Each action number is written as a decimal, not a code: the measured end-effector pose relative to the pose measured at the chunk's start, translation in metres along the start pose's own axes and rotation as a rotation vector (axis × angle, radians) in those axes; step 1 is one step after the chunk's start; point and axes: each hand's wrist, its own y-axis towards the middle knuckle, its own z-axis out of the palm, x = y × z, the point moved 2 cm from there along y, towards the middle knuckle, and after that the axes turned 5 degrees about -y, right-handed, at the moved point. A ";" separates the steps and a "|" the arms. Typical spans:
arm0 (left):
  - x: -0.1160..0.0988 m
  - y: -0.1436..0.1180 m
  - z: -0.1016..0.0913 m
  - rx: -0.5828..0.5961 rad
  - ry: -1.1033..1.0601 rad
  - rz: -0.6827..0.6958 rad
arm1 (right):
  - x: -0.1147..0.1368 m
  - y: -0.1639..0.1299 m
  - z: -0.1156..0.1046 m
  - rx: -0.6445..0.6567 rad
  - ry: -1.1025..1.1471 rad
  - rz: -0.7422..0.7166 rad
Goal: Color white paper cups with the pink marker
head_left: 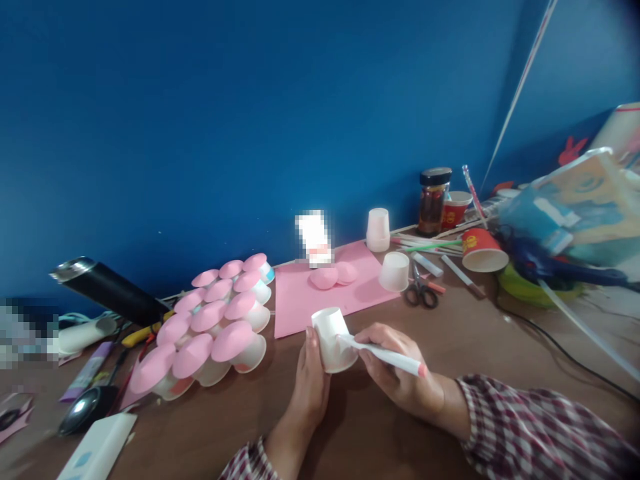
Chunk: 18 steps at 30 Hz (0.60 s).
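A white paper cup (330, 340), upside down with its wide rim low, stands tilted at the front of the table. My left hand (311, 377) grips it from the left side. In my right hand (395, 363) is a white marker with a reddish end (395, 360); its tip meets the cup's side. Any mark at the tip is too small to make out. Just behind lies a sheet of pink paper (295, 307) with pink paper cones (325, 278) on it. Another white cup (395, 271) sits at the sheet's right edge.
Rows of upturned cups with pink cone tops (210, 313) fill the left. Black scissors (421, 293), several markers (465, 277), a red cup (483, 250), stacked white cups (379, 230) and a dark jar (434, 203) stand right. A black flask (115, 287) leans far left.
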 end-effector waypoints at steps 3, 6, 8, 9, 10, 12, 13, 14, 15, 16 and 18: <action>-0.011 0.007 -0.006 -0.052 0.213 0.211 | 0.000 -0.001 0.000 0.004 -0.001 0.015; -0.019 0.015 -0.008 -0.006 0.286 0.275 | 0.000 -0.001 0.000 0.005 0.013 0.019; -0.021 0.019 -0.007 0.003 0.272 0.258 | 0.000 0.000 -0.001 0.002 0.019 0.024; -0.022 0.019 -0.007 -0.006 0.264 0.246 | 0.001 0.001 -0.001 0.000 0.019 0.029; -0.023 0.020 -0.006 -0.016 0.261 0.238 | 0.001 0.001 -0.001 0.000 0.020 0.034; -0.025 0.020 -0.006 -0.032 0.273 0.238 | 0.002 0.002 -0.002 0.005 0.020 0.038; -0.026 0.020 -0.005 -0.041 0.280 0.252 | 0.002 0.002 -0.003 0.003 0.018 0.035; -0.027 0.020 -0.006 -0.045 0.285 0.275 | 0.002 0.003 -0.003 0.001 0.016 0.031; -0.028 0.020 -0.006 -0.043 0.288 0.293 | 0.002 0.003 -0.003 -0.003 0.014 0.027; -0.028 0.020 -0.006 -0.036 0.286 0.305 | 0.002 0.003 -0.003 -0.007 0.012 0.023; -0.028 0.020 -0.007 -0.028 0.269 0.306 | 0.002 0.003 -0.003 -0.013 0.013 0.019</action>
